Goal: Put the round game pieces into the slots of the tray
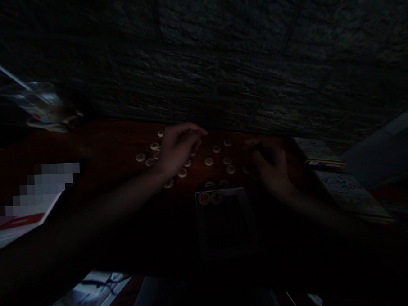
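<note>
Round wooden Chinese chess pieces (209, 161) with carved characters lie scattered on a dark reddish-brown table (102, 139). My left hand (178, 147) is over the left group of pieces, its fingers loosely bent and apart, and it hides some of them. To the right, my right hand (272, 166) hovers near a partly hidden piece (246, 169), with thumb and fingers apart. I see nothing held in either hand, though the light is very dim. An open shallow box (223, 252) sits nearer to me, with two pieces (210, 198) side by side at its far left corner.
A clear plastic cup (41, 103) with a straw stands at the far left. Two flat printed boxes (351, 191) lie along the right side. A stone-textured wall (217, 71) rises behind the table. On the left is a white and red paper item (31, 221), partly pixelated.
</note>
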`<state>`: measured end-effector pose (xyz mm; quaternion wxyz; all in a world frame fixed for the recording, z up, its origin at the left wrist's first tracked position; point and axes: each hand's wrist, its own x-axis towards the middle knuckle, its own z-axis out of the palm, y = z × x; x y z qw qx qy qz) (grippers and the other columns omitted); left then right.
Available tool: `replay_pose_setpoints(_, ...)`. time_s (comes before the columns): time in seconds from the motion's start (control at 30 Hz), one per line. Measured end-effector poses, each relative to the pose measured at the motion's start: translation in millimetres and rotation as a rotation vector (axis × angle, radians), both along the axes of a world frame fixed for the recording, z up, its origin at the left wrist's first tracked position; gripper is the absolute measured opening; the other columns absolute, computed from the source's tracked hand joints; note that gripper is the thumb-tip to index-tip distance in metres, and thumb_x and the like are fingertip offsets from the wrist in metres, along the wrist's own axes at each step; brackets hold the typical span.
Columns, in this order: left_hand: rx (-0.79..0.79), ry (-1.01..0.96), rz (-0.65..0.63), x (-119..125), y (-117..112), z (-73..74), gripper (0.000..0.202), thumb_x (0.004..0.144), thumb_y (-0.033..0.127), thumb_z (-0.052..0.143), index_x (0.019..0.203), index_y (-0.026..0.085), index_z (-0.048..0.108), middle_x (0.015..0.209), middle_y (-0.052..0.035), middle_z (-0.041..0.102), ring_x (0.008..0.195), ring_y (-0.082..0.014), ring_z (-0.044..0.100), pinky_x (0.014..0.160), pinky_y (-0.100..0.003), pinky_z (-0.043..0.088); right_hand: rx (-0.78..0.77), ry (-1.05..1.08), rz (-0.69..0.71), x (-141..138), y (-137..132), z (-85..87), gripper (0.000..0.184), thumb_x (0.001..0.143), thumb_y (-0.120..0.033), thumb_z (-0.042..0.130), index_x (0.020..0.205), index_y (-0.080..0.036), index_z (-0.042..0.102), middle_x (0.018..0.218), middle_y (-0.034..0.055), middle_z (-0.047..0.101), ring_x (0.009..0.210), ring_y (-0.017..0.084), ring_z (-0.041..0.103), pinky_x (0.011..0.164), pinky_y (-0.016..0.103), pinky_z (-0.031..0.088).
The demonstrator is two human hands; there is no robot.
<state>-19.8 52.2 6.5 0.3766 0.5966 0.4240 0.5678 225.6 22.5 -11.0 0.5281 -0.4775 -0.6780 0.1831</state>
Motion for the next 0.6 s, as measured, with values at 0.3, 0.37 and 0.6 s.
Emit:
replay_pose_setpoints(0.3,0.251,0.572,0.158,-25.8,21.1,-2.6,0.025,0.088,0.024,0.058,0.095,0.021,0.082,0.087,-0.0031,0.080,0.081,-0.0198,0.071,0.076,-0.030,0.049,-0.050,0.009,-0.054,1.2,5.9,-10.5,0.024,0.090,-0.031,0.058,0.104,-0.020,0.073,0.089,0.0037,0.075,0.069,0.017,0.066,0.058,0.028,0.051)
replay_pose_setpoints(0.37,0.245,0.616,0.171,-30.6,23.7,-2.2,0.027,0.088,0.024,0.057,0.098,0.021,0.082,0.090,-0.0034,0.081,0.084,-0.0209,0.071,0.079,-0.030,0.050,-0.062,0.023,-0.047,1.9,8.2,-13.1,0.024,0.091,-0.033,0.058,0.104,-0.019,0.073,0.091,0.0043,0.075,0.071,0.017,0.067,0.060,0.028,0.051)
replay_pose_setpoints(0.6,0.139,0.673,0.190,-45.9,33.2,0.2,0.028,0.087,0.027,0.058,0.101,0.020,0.081,0.091,-0.0047,0.079,0.082,-0.0208,0.071,0.076,-0.030,0.050,-0.140,0.085,-0.063,3.0,19.3,-19.0,0.029,0.092,-0.041,0.060,0.100,-0.018,0.075,0.096,0.0070,0.077,0.078,0.020,0.070,0.067,0.031,0.055)
